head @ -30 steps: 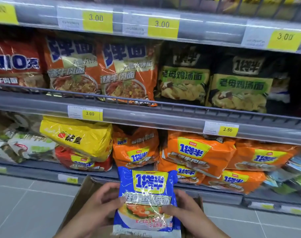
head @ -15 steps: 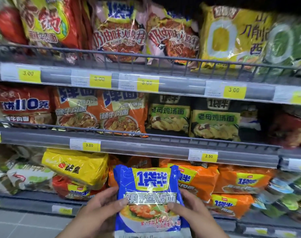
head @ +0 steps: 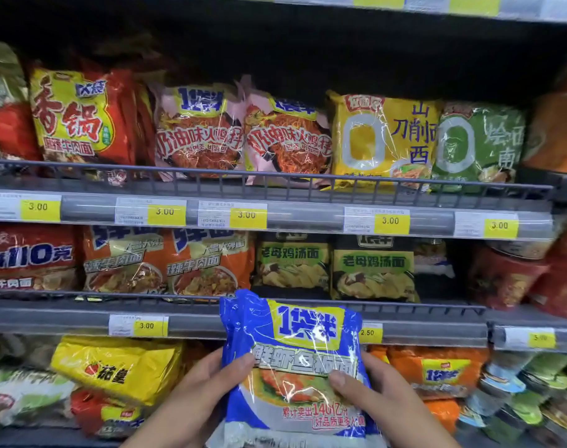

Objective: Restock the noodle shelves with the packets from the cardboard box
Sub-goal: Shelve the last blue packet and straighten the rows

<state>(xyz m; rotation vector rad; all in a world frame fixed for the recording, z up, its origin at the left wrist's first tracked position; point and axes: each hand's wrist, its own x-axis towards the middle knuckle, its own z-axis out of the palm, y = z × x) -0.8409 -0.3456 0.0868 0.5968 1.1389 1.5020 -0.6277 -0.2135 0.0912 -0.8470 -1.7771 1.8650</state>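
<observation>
A blue noodle multipack point(head: 291, 360) with a yellow label stands upright in front of the shelves, low in the middle of the head view. My left hand point(head: 198, 396) grips its left edge, thumb on the front. My right hand point(head: 375, 399) grips its right edge, thumb also on the front. The pack's top reaches the rail of the middle shelf point(head: 211, 321). The cardboard box is out of view.
Three wire-fronted shelves hold noodle packs. Pink packs point(head: 243, 137) and a yellow pack point(head: 379, 137) fill the upper one. Orange packs point(head: 165, 263) and dark green-labelled packs point(head: 337, 266) sit on the middle one. A yellow pack point(head: 114, 367) and orange packs point(head: 437, 370) lie lowest.
Both hands have lifted the blue pack upward from the box. The view has tilted up, so the box and floor have dropped out and a higher shelf has come in.
</observation>
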